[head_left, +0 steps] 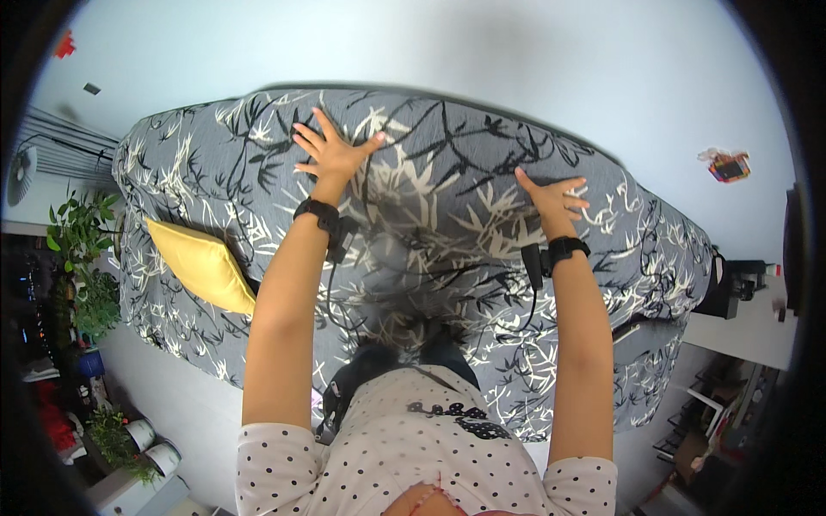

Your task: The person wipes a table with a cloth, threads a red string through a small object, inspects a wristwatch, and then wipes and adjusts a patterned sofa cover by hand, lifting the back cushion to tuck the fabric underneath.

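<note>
Both my arms reach forward over a sofa in a grey cover (pixel 445 155) with black and cream bamboo leaves. My left hand (pixel 335 151), fingers spread and holding nothing, is over the left part of the backrest. Farther right, my right hand (pixel 556 197) is also spread and bare of any object. Whether either palm touches the cloth I cannot tell. Black straps with small cabled devices circle both wrists. A yellow cushion (pixel 200 264) leans on the sofa left of my left forearm.
A pale wall (pixel 413 45) rises behind the sofa. Potted plants (pixel 97 297) and a fan (pixel 22 174) stand at the left. At the right are a dark object (pixel 723 290) beside the sofa's end and a black rack (pixel 684 419) with things on it.
</note>
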{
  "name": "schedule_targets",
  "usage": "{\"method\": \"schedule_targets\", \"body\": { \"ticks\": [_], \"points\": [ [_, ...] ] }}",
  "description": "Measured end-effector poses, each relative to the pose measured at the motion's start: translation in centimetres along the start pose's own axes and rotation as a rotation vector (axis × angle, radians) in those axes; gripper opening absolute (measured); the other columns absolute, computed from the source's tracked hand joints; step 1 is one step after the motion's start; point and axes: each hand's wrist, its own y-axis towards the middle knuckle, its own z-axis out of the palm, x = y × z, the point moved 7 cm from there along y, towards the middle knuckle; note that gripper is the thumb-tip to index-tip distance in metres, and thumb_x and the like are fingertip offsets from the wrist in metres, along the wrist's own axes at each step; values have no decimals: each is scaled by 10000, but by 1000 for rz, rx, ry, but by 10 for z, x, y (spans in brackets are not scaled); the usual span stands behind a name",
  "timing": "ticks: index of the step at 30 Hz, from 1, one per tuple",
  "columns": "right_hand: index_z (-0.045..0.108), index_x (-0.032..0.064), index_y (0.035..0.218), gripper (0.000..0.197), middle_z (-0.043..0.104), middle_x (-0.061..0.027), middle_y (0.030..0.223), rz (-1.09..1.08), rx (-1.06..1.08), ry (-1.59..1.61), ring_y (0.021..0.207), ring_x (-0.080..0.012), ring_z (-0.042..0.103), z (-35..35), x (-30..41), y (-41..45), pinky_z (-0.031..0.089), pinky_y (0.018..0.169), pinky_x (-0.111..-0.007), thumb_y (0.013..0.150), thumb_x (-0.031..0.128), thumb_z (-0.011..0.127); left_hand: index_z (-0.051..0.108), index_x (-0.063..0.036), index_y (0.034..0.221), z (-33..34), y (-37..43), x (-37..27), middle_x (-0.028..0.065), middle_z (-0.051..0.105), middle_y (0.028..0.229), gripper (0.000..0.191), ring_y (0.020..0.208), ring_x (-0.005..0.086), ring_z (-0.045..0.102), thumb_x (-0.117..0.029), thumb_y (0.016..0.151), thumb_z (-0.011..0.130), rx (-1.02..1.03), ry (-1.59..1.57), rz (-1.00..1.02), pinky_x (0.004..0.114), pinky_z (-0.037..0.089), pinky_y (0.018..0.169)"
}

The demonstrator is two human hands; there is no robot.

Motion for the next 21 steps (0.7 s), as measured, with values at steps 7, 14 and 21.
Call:
{"method": "schedule_targets", "body": {
  "ticks": [7, 14, 21],
  "points": [
    [-308, 43, 1301, 1543, -294, -370, 1304, 200, -18, -15, 1228, -561, -188, 3, 13, 12, 40, 1017, -620, 400, 589, 819, -326, -110, 1307, 24, 20, -18, 391, -350, 1255, 1399, 1186, 529, -317, -617, 551, 736, 146, 36, -102, 745, -51, 852],
    [12, 100, 1366, 1209, -22, -235, 1402, -539, -314, -274, 1300, -446, -23, -9, 38, -9, 92, 944, -702, 532, 578, 745, 120, -158, 1394, 10, 13, -25, 193, -10, 1442, 1058, 1311, 437, -64, -704, 619, 590, -246, 253, 394, 724, -18, 911],
    [484, 65, 1225, 871, 511, -110, 1232, -1175, -265, -382, 1195, -274, 419, -26, 101, -18, 210, 1027, -503, 569, 597, 697, 547, -134, 1169, -3, 10, -94, 65, 524, 1225, 714, 1240, 277, 363, -688, 725, 471, -302, 71, 819, 593, 80, 1028]
  ]
}}
